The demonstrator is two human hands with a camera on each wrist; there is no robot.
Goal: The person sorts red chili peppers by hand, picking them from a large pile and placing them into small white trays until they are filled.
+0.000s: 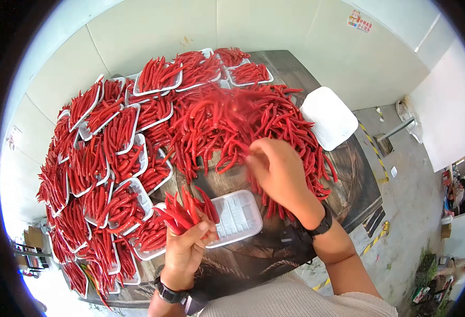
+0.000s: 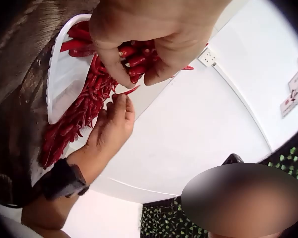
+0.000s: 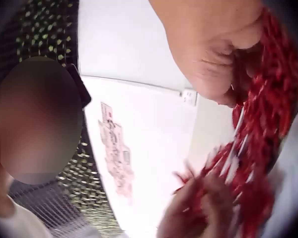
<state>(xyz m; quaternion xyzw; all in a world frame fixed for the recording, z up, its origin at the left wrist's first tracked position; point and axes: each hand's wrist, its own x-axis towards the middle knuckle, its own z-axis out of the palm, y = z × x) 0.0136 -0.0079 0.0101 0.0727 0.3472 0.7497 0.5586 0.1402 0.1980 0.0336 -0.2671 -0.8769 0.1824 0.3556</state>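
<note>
My left hand (image 1: 186,252) grips a bunch of red chili peppers (image 1: 179,212), their tips fanning upward, over the left end of a white foam tray (image 1: 239,217). The right part of that tray is bare; in the left wrist view a few peppers (image 2: 78,45) lie at its end beside the hand. At the near edge of a large loose heap of chilies (image 1: 211,124), my right hand (image 1: 282,174) has its fingers curled. A slim red chili pepper (image 2: 133,90) shows pinched at its fingertips in the left wrist view. The right wrist view is blurred around the fingers.
Many white trays filled with chilies (image 1: 121,134) are stacked across the table's left side and back. A pile of upturned white trays (image 1: 329,118) stands at the right edge of the dark wooden table (image 1: 356,174). A pale wall (image 1: 264,26) rises behind.
</note>
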